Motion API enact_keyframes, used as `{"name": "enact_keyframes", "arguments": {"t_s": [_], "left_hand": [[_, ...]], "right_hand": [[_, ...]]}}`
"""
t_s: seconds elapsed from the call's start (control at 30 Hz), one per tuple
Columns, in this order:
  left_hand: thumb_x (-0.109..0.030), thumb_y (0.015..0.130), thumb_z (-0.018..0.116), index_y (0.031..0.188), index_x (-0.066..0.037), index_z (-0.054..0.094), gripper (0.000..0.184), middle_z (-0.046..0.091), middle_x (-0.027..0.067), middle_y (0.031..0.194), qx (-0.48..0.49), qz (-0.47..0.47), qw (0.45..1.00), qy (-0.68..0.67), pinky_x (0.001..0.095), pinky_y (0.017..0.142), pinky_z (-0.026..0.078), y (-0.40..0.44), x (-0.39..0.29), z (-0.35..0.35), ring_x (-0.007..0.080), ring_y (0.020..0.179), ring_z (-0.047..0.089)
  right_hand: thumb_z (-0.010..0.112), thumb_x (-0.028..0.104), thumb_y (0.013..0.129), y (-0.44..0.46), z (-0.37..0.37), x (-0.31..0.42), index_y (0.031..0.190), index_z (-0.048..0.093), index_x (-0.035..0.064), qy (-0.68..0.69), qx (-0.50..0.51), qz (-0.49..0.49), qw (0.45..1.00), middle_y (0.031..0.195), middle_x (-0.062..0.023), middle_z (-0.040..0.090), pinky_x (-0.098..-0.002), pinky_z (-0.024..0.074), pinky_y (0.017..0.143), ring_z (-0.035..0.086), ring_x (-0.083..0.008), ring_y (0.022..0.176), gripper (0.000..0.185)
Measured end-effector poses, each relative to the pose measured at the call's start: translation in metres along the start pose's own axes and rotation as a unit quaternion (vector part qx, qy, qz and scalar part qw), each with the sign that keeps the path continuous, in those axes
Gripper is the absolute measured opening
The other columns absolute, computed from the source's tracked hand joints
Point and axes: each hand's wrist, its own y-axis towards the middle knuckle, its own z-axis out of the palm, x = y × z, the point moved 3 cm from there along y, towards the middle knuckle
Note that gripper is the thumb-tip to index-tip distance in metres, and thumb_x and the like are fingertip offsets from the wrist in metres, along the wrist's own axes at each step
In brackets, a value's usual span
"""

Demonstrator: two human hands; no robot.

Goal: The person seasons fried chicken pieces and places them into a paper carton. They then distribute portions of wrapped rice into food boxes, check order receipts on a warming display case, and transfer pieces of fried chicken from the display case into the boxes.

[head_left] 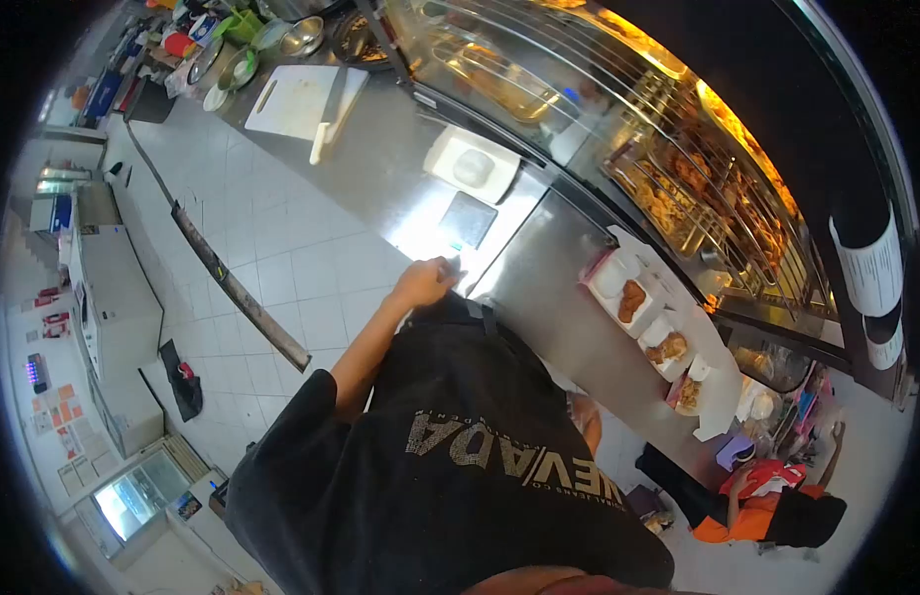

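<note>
My left hand (425,283) is at the near edge of the steel counter (380,164), fingers curled together; what they hold, if anything, is hidden. Just beyond it lies a dark square plate (467,219), like a scale. Past that stands a white tray (499,181) with a white rounded mound (472,168). Of my right hand (586,421), only a skin-coloured part shows beside the dark shirt, its fingers hidden. Open boxes on the right counter hold a brown fried piece (630,300), a lighter fried piece (668,348) and small bits of food (689,395).
A knife (331,114) lies on a white cutting board (291,99) at the upper left, with bowls (302,37) behind. A lit glass cabinet (678,169) holds fried food. At the lower right is a person in orange and black (757,516).
</note>
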Motion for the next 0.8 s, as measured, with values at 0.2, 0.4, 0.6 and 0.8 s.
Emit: {"name": "enact_keyframes", "arguments": {"t_s": [0.2, 0.4, 0.6, 0.8], "left_hand": [[-0.043, 0.090, 0.067, 0.106, 0.004, 0.063, 0.050, 0.072, 0.0206, 0.081, -0.133, -0.056, 0.986, -0.080, 0.0454, 0.077, 0.055, 0.061, 0.060, -0.019, 0.0376, 0.080, 0.071], [-0.043, 0.094, 0.059, 0.116, 0.011, 0.053, 0.059, 0.069, 0.0278, 0.082, -0.309, -0.086, 0.944, -0.084, 0.0504, 0.084, 0.052, 0.172, 0.080, -0.052, 0.0437, 0.088, 0.068], [-0.032, 0.087, 0.068, 0.086, 0.003, 0.067, 0.035, 0.069, 0.0267, 0.086, -0.310, -0.115, 0.939, -0.097, 0.0476, 0.083, 0.052, 0.176, 0.113, -0.093, 0.0439, 0.088, 0.066], [-0.024, 0.079, 0.076, 0.088, -0.006, 0.077, 0.021, 0.075, 0.0172, 0.093, -0.384, -0.141, 0.880, -0.242, 0.0385, 0.077, 0.055, 0.172, 0.170, -0.142, 0.0303, 0.084, 0.072]], "right_hand": [[0.054, 0.051, 0.096, -0.095, 0.041, 0.198, 0.108, 0.068, 0.0074, -0.122, -0.078, -0.046, 0.988, 0.087, -0.0090, 0.073, -0.0353, 0.0536, 0.060, 0.065, -0.0178, 0.068, 0.047], [0.060, 0.050, 0.092, -0.062, 0.075, 0.227, 0.109, 0.068, 0.0076, -0.048, -0.130, -0.217, 0.966, 0.083, -0.0074, 0.071, -0.0315, 0.0493, 0.055, 0.063, -0.0156, 0.066, 0.047], [0.057, 0.039, 0.096, -0.052, 0.094, 0.213, 0.108, 0.070, 0.0078, -0.047, -0.123, -0.140, 0.981, 0.079, -0.0086, 0.070, -0.0319, 0.0490, 0.053, 0.064, -0.0169, 0.066, 0.036], [0.056, 0.041, 0.096, -0.052, 0.102, 0.179, 0.109, 0.068, 0.0075, -0.083, -0.020, -0.014, 0.996, 0.084, -0.0095, 0.069, -0.0377, 0.0513, 0.062, 0.064, -0.0217, 0.071, 0.037]]}}
